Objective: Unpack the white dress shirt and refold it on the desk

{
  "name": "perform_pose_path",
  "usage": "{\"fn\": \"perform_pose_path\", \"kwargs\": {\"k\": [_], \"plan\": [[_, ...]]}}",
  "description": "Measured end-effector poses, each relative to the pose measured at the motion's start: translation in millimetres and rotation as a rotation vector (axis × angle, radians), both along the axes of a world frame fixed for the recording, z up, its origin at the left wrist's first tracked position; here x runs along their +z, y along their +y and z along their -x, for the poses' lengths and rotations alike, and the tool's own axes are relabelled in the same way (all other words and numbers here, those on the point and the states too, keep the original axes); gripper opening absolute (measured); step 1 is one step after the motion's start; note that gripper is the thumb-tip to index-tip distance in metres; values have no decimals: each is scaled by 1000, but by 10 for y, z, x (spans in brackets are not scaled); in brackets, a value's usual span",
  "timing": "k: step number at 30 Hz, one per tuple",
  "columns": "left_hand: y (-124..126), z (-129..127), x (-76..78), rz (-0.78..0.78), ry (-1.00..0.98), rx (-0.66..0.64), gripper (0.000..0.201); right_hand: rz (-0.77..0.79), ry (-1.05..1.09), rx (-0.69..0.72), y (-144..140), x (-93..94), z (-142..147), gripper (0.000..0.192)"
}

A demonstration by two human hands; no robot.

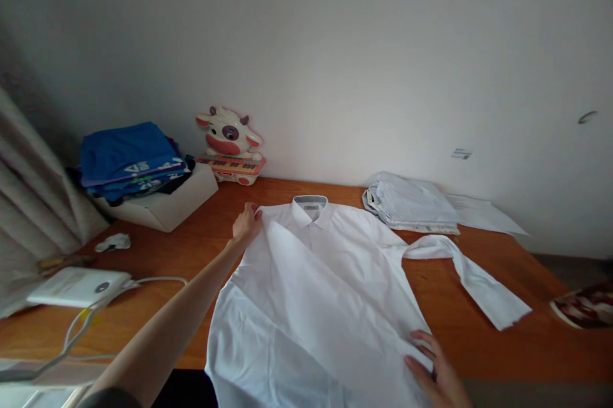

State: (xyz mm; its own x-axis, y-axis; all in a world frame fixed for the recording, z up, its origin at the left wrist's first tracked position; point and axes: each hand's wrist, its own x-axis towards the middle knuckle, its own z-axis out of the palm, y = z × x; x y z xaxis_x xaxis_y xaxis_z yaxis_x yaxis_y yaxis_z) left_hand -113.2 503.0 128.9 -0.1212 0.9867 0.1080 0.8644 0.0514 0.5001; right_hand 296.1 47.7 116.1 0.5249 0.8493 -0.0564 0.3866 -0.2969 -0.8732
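Observation:
A white collared shirt [349, 255] lies front up on the wooden table, its collar [310, 210] toward the wall. The sleeve on the left is folded diagonally across the body, down toward the lower right. My left hand [248, 223] is closed on the cloth at the left shoulder. At the lower right, my right hand [433, 363] has its thumb and fingers around the cuff end of the folded sleeve. The other sleeve [472, 274] stretches out to the right, bent and loose on the table. The shirt's hem runs out of view at the bottom.
Folded blue clothes [129, 152] sit on a white box [167, 204] at back left, beside a cow-shaped toy keyboard [230, 146]. A white device [81, 287] with cables lies at left. Folded light clothing [412, 200] and paper [486, 213] lie by the wall.

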Motion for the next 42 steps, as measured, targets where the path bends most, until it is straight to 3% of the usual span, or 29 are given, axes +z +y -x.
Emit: {"fn": "perform_pose_path", "kwargs": {"k": [6, 8, 11, 15, 18, 21, 24, 28, 31, 35, 38, 40, 42], "plan": [[-42, 41, 55, -43, -1, -39, 39, -28, -75, -5, 252, -46, -274, 59], [-186, 25, 92, -92, 1, -64, 45, -39, -113, -28, 265, -43, -340, 59], [-599, 7, 87, -173, 23, -164, 48, -31, -47, 0, 240, -69, -424, 63], [-1214, 100, -117, -257, 169, -509, 45, -18, -5, 9, 222, -65, -472, 65], [-1395, 265, -308, -221, 275, -599, 57, -27, -51, 6, 264, -17, -480, 60], [-1339, 409, -405, -177, 308, -570, 64, -48, -46, 9, 326, 9, -502, 61], [-1215, 441, -406, -162, 321, -541, 61, -13, -139, 45, 363, -30, -526, 58], [-1063, 249, -377, -165, 357, -470, 59, 78, -203, 171, 365, -50, -576, 52], [-971, 15, -403, -157, 311, -385, 70, 77, -199, 195, 471, 58, -722, 48], [-886, -143, -495, -140, 279, -347, 83, 13, 76, -31, 867, 269, -1086, 56], [-823, -112, -530, -156, 292, -371, 85, -90, 304, -207, 1199, 396, -1362, 79], [-810, -97, -510, -152, 288, -371, 85, -153, 248, -278, 1353, 457, -1524, 99], [-883, -147, -451, -175, 271, -379, 81, -122, 72, -337, 1442, 507, -1684, 105]]}}
